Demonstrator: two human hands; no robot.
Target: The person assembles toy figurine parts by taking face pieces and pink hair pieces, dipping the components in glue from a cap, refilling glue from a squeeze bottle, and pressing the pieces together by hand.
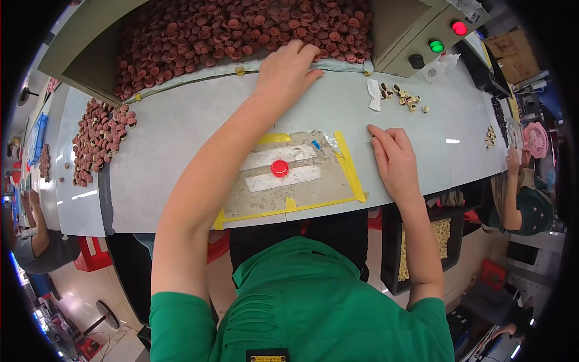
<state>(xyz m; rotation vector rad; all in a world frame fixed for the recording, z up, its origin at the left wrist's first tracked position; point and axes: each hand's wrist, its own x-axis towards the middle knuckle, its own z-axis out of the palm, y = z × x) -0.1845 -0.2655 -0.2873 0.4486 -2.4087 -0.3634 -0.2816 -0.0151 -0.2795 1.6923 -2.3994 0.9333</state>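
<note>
My left hand (286, 71) reaches to the front edge of a heap of dark red, cup-shaped pieces (241, 30). Its fingers are bent over the nearest cups, and what is between the fingertips is mostly hidden. My right hand (395, 160) hovers over the grey table at the right, fingers curled together, with a tiny dark spot at the fingertips too small to name. Between my arms, a round red holder (280, 168) is set on a worn mat (271, 202) edged in yellow tape. Several small dark-and-cream pieces (412, 99) are scattered beyond my right hand.
A metal box (392, 36) surrounds the heap, with a red light (459, 28), a green light (436, 46) and a black knob. Joined red-and-cream pieces (99, 142) are piled at left. A white bottle (443, 67) stands at right; a black tray (395, 253) sits below the table edge. Other people work on both sides.
</note>
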